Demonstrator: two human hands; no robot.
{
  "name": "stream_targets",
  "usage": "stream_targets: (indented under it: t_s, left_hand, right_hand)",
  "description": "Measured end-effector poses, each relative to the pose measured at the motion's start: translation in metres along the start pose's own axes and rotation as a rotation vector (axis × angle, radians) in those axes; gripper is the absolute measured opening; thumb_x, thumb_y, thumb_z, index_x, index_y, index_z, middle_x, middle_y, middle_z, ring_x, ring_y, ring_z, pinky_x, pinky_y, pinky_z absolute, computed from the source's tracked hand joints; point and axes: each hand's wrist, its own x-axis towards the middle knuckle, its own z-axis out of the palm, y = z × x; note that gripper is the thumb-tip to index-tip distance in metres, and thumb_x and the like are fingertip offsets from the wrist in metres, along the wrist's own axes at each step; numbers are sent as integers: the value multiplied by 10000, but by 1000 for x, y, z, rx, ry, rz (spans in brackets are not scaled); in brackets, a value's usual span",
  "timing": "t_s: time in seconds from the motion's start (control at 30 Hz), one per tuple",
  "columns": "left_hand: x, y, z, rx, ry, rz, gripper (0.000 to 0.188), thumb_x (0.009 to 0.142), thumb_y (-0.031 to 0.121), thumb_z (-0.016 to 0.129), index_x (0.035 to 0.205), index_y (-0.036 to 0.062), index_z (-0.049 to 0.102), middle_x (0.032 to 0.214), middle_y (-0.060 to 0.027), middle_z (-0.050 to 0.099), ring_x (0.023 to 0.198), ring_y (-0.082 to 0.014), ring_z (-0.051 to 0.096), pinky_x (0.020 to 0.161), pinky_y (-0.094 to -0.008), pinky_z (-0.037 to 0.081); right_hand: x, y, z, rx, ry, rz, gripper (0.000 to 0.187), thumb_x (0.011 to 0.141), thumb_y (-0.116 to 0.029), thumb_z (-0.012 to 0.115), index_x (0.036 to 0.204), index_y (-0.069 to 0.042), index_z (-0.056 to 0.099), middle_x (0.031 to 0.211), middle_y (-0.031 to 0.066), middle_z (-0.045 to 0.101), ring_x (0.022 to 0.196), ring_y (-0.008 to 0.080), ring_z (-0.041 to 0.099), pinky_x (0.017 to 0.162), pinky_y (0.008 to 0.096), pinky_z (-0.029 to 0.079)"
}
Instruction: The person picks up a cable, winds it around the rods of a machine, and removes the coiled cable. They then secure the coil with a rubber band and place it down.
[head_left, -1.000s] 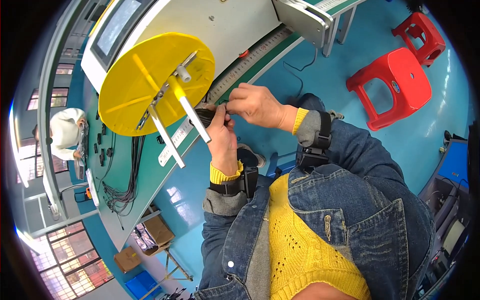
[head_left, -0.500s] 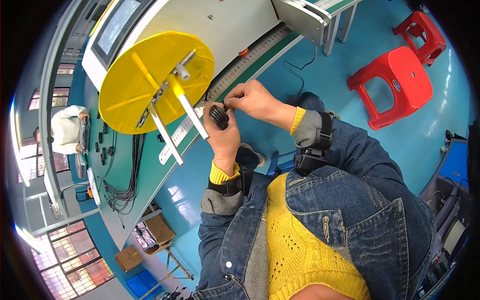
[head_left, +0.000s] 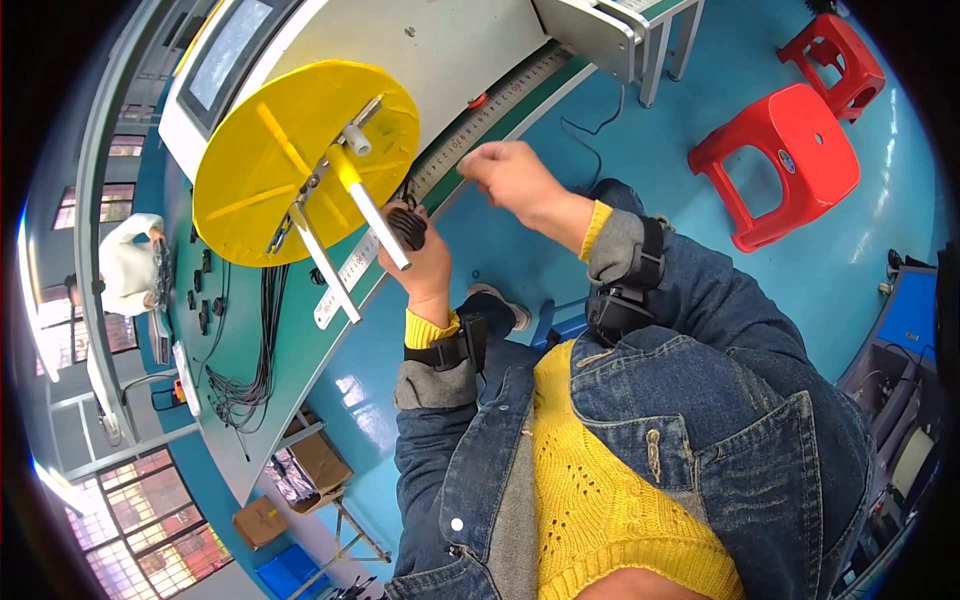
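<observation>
A bundle of black coiled cable (head_left: 408, 229) is gripped in my left hand (head_left: 425, 265), at the green table's edge beside the yellow disc. A thin black end sticks up from the bundle toward the table. My right hand (head_left: 518, 185) hovers to the right of it, apart from the coil. Its thumb and fingertips are pinched together, and anything between them is too small to make out. Just left of the coil, the yellow disc (head_left: 235, 160) of a white machine carries two pale rods (head_left: 375, 218) that point toward me.
A steel ruler (head_left: 470, 130) runs along the table edge. Long black cables (head_left: 262, 350) and small black parts lie on the green table (head_left: 305, 375). Red stools (head_left: 815, 150) stand on the blue floor to the right. Another person (head_left: 128, 265) is at the far left.
My right hand has come away from the coil, moving up and slightly right. My left hand has shifted left with the cable bundle, nearer to the disc's rods.
</observation>
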Motion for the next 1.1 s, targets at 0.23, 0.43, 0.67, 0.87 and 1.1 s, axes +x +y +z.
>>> stream_targets:
  t_s: [0.23,0.43,0.67,0.87,1.1]
  left_hand:
    - [-5,8,-1,110,-194,377,209,772,-28,596,946,15,486,794,-86,495,729,-173,527,666,-261,441]
    - [-4,2,4,-210,-126,-102,199,783,-28,588,947,14,483,844,-78,514,721,-155,529,652,-254,441]
    - [-5,-7,14,61,-46,-100,205,802,-8,592,963,6,467,874,-64,510,766,-122,518,687,-231,425]
    - [-19,4,-5,-309,38,-375,204,821,24,583,993,3,475,907,-71,550,710,-119,556,593,-217,451]
    - [-47,46,-36,-701,-57,-683,152,836,10,553,970,20,481,855,-69,553,690,-122,562,531,-234,466]
  right_hand:
    - [-5,-1,15,-255,-100,-214,135,793,-161,602,791,-26,615,638,3,513,590,85,460,512,223,373]
    - [0,7,2,259,-2,120,161,805,-174,600,768,-18,607,674,2,541,592,97,474,509,250,399]
    - [-12,-1,-19,219,48,67,147,846,-177,583,779,-46,593,703,-30,508,596,39,411,487,185,338]
    - [-30,6,-19,128,-25,115,152,845,-187,590,806,-41,607,730,-24,536,596,38,411,490,180,341]
    - [-56,4,2,-27,-308,68,177,858,-185,579,867,-13,622,745,-15,556,584,35,417,497,176,346]
